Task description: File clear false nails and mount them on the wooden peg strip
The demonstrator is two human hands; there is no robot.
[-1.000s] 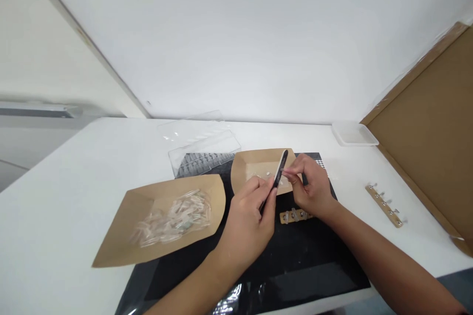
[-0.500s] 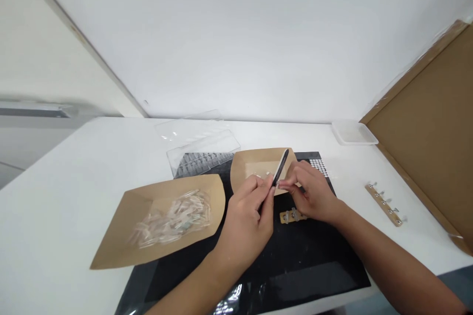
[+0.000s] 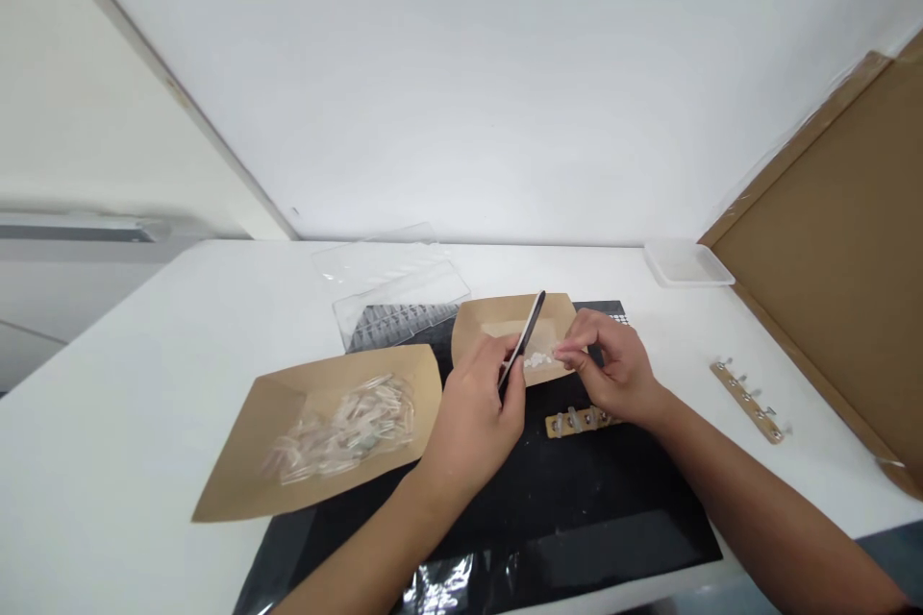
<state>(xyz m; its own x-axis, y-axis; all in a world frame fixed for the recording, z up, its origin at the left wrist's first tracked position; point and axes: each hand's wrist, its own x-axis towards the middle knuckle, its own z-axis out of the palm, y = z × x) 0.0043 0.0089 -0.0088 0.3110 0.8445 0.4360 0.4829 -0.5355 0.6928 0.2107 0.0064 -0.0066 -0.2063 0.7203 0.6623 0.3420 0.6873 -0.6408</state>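
Black tweezers are clamped in the person's left hand, between the thumb and fingers, and their upper end leans toward 1 o'clock, over a small kraft paper tray. The right hand is at 3 o'clock from the tweezers, with its thumb and first fingers close together just beside small white pieces in that tray; I cannot tell if these fingers hold one piece. At 9 o'clock from the hands, a larger kraft paper tray carries a heap of clear plastic parts. Both trays lie on a black mat, and a wooden strip with metal pins lies on it at 6 o'clock from the right hand. On the white tabletop, a second pinned strip lies at 3 o'clock, and a clear plastic box stands at 11 o'clock.
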